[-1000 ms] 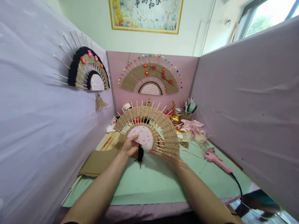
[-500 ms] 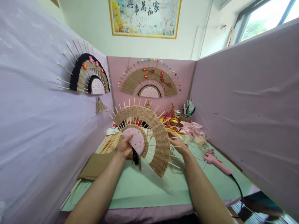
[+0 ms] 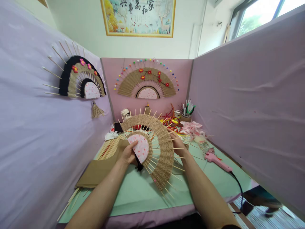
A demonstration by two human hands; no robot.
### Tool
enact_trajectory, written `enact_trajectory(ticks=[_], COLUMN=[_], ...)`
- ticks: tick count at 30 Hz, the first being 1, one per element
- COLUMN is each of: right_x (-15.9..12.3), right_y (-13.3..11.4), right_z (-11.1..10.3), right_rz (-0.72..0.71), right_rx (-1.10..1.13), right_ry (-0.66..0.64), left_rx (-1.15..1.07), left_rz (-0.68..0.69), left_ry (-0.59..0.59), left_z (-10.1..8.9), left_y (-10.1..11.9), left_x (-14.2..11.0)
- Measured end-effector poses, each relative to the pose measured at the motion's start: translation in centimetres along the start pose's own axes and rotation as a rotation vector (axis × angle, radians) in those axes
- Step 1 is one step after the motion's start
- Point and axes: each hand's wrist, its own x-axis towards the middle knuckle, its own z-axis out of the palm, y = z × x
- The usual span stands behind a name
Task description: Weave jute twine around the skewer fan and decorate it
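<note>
A woven fan [image 3: 164, 149] with thin sticks poking out past its rim is held up over the table, tilted down to the right. My left hand [image 3: 129, 153] grips its pink dotted half-round centre [image 3: 140, 148], thumb on the front and fingers behind. Black tassel strands [image 3: 138, 166] hang under that centre. At the fan's outer right edge, my right hand [image 3: 177, 143] closes around the rim and sticks, its fingers partly hidden behind the weave. A small pink spot [image 3: 154, 180] shows near the lower end of the band.
A pink glue gun [image 3: 218, 160] with a black cord lies at right. Brown card [image 3: 92, 173] and a bundle of sticks [image 3: 108, 148] lie left. Coloured pipe cleaners [image 3: 170, 119], pink cloth [image 3: 192, 128] and a tool pot [image 3: 186, 117] stand behind. Two decorated fans [image 3: 149, 81] hang on the partitions.
The fan has turned slightly and sits a little lower, its lower end shifted left. Both hands keep their hold. The whole view has swung slightly right.
</note>
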Motion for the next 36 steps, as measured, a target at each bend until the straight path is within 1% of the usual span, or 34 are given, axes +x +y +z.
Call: enact_trajectory(ticks=[5,9,11,15,19,23,28,32,36], right_x=[-0.1,0.2,0.3,0.5,0.6,0.4,0.4,0.6,0.7], right_y=[0.1,0.2,0.3,0.3,0.1,-0.3,-0.5,-0.4,-0.4], right_z=[-0.2,-0.8,-1.3,-1.8,-1.9,-1.9,-2.3,-2.6,-2.7], right_rz=[0.011,0.025,0.037,0.005,-0.055,-0.103,-0.115,-0.13,-0.157], right_rx=[0.03,0.017,-0.01,-0.037,0.002,0.04,0.037,0.043,0.009], right_ry=[0.083,0.162,0.177,0.147,0.093,0.072,0.046,0.065,0.145], left_rx=[0.003,0.009,0.012,0.02,0.028,0.03,0.031,0.035,0.05], left_rz=[0.015,0.006,0.01,0.029,0.044,0.055,0.094,0.118,0.107], left_ry=[0.016,0.009,0.008,0.005,0.022,0.026,0.045,0.063,0.063], left_z=[0.1,0.1,0.0,-0.2,-0.4,-0.6,-0.5,-0.2,-0.1], left_y=[0.0,0.0,0.1,0.4,0.6,0.6,0.7,1.0,1.1], left_x=[0.1,0.2,0.2,0.2,0.4,0.7,0.6,0.4,0.3])
